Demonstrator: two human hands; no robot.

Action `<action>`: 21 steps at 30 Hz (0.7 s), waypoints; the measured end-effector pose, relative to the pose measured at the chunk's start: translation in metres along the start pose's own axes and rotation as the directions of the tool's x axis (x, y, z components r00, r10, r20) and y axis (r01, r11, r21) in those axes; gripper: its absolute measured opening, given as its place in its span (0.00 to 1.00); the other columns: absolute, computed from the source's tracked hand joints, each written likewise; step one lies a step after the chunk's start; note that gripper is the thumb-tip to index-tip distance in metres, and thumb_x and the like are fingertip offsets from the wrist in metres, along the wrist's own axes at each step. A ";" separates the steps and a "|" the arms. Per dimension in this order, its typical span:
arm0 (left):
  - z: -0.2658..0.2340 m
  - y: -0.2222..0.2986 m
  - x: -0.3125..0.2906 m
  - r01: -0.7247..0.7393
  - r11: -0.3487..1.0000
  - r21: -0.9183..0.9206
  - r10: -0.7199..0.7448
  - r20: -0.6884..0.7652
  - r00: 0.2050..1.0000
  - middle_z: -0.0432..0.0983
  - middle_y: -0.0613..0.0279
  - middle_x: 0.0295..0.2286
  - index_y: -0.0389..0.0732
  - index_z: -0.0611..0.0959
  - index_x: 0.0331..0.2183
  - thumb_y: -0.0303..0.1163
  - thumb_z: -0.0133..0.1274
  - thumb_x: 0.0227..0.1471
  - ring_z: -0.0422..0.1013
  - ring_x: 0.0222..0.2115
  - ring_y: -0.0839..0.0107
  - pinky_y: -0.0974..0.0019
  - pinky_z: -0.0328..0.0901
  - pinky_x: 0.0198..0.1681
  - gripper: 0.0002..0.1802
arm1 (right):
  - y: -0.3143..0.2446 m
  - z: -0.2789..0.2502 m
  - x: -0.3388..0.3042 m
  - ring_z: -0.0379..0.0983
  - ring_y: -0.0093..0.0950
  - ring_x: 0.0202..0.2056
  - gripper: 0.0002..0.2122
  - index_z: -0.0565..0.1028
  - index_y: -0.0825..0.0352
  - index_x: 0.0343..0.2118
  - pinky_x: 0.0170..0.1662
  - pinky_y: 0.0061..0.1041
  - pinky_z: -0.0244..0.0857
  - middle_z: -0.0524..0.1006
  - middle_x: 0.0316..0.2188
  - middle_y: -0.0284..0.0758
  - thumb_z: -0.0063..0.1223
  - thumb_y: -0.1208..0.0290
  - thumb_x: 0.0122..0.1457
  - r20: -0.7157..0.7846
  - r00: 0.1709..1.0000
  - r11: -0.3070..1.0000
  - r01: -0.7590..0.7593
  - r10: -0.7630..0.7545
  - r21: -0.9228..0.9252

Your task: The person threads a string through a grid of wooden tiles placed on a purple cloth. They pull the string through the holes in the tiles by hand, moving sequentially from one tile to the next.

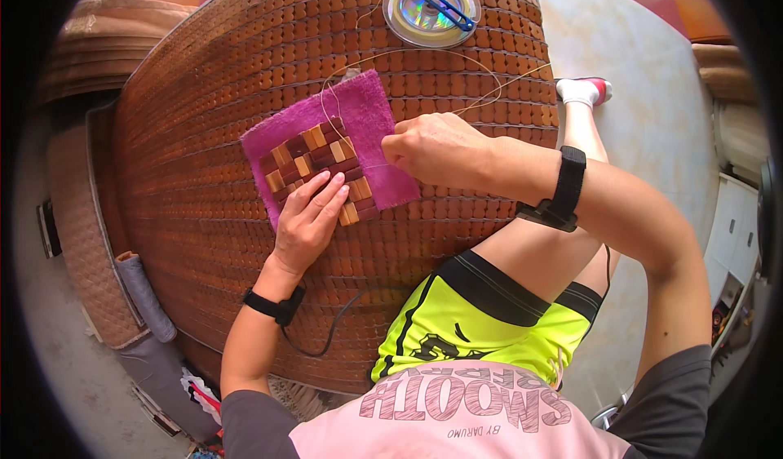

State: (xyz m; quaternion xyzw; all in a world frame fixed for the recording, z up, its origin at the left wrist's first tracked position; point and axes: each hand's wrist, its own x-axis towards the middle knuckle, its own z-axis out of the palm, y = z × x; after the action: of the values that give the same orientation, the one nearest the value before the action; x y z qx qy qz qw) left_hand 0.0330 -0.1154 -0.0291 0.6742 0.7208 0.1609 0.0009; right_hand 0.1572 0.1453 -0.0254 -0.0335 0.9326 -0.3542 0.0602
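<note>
A small checkered mat of dark and light wooden tiles (303, 164) lies on a purple cloth (372, 108). My left hand (308, 221) rests on the mat's near edge, its fingers stretched out flat over the tiles. Beside the cloth's right edge, my right hand (432, 147) is closed in a pinch. A thin cord (375, 165) runs taut between the mat and these fingers; its end inside them is hidden. More pale cord (424, 51) loops loosely beyond the cloth and off to the right.
Everything lies on a brown tile-patterned mat (212, 100) covering a wide surface. At its far side stands a round clear spool (400, 31) with blue-handled thread snips (451, 12) on top. A dark cable (330, 337) curves near my left wrist. Pale floor (661, 116) shows at right.
</note>
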 end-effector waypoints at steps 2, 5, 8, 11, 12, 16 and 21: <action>0.002 -0.002 -0.003 -0.021 0.999 0.027 0.022 -0.039 0.999 0.80 0.60 0.49 0.38 0.85 0.45 0.21 0.61 0.51 0.74 0.51 0.60 0.59 0.70 0.52 0.17 | 0.003 0.003 0.002 0.80 0.40 0.31 0.02 0.78 0.65 0.31 0.32 0.39 0.74 0.80 0.29 0.38 0.57 0.73 0.58 -0.023 0.999 1.000 0.024 -0.024 0.019; 0.003 -0.003 -0.005 0.001 1.000 0.010 -0.001 -0.031 1.000 0.81 0.61 0.49 0.38 0.85 0.45 0.21 0.60 0.51 0.73 0.51 0.60 0.59 0.70 0.52 0.16 | 0.004 0.007 0.004 0.79 0.41 0.30 0.03 0.78 0.65 0.31 0.32 0.39 0.74 0.79 0.28 0.38 0.58 0.73 0.57 0.003 0.999 0.999 0.039 -0.039 0.015; 0.003 -0.001 -0.004 0.018 0.998 -0.053 -0.020 -0.031 0.999 0.81 0.56 0.48 0.34 0.85 0.45 0.18 0.59 0.51 0.74 0.52 0.56 0.57 0.68 0.53 0.17 | 0.003 0.009 0.004 0.79 0.41 0.30 0.03 0.78 0.65 0.30 0.32 0.40 0.73 0.78 0.28 0.38 0.58 0.72 0.57 0.018 0.999 0.999 0.030 -0.030 -0.017; 0.002 0.000 -0.004 0.015 0.998 -0.061 -0.018 -0.038 0.999 0.81 0.56 0.48 0.34 0.85 0.45 0.18 0.59 0.51 0.73 0.52 0.56 0.57 0.68 0.53 0.17 | 0.003 0.008 0.003 0.79 0.41 0.29 0.03 0.77 0.65 0.30 0.31 0.40 0.73 0.77 0.27 0.38 0.58 0.72 0.57 0.001 0.999 0.999 0.045 -0.045 -0.020; 0.002 0.000 -0.003 0.025 0.998 -0.053 -0.025 -0.013 1.000 0.81 0.56 0.48 0.34 0.85 0.45 0.18 0.59 0.51 0.73 0.52 0.56 0.57 0.68 0.53 0.17 | 0.003 0.007 0.004 0.79 0.41 0.29 0.03 0.77 0.65 0.30 0.31 0.40 0.73 0.77 0.27 0.38 0.58 0.72 0.57 -0.006 0.999 0.999 0.051 -0.051 -0.011; 0.002 0.000 -0.005 0.025 0.999 -0.033 -0.026 -0.021 0.999 0.80 0.61 0.49 0.38 0.86 0.44 0.22 0.60 0.52 0.73 0.52 0.61 0.59 0.69 0.52 0.15 | 0.001 0.006 0.004 0.82 0.40 0.33 0.04 0.79 0.67 0.32 0.32 0.39 0.75 0.80 0.29 0.40 0.58 0.74 0.53 0.002 0.997 0.997 0.075 -0.075 -0.001; 0.004 0.001 -0.006 0.034 0.998 -0.050 -0.036 -0.043 0.998 0.81 0.59 0.48 0.37 0.84 0.45 0.21 0.61 0.51 0.73 0.52 0.59 0.58 0.69 0.52 0.17 | -0.007 0.016 0.012 0.80 0.39 0.32 0.04 0.77 0.66 0.32 0.32 0.38 0.74 0.79 0.29 0.39 0.58 0.73 0.55 -0.003 0.999 0.997 0.050 -0.050 -0.064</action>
State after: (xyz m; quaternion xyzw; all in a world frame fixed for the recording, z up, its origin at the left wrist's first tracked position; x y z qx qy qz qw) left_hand 0.0353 -0.1198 -0.0344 0.6575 0.7282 0.1931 0.0046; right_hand 0.1472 0.1280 -0.0336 -0.0580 0.9424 -0.3258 0.0481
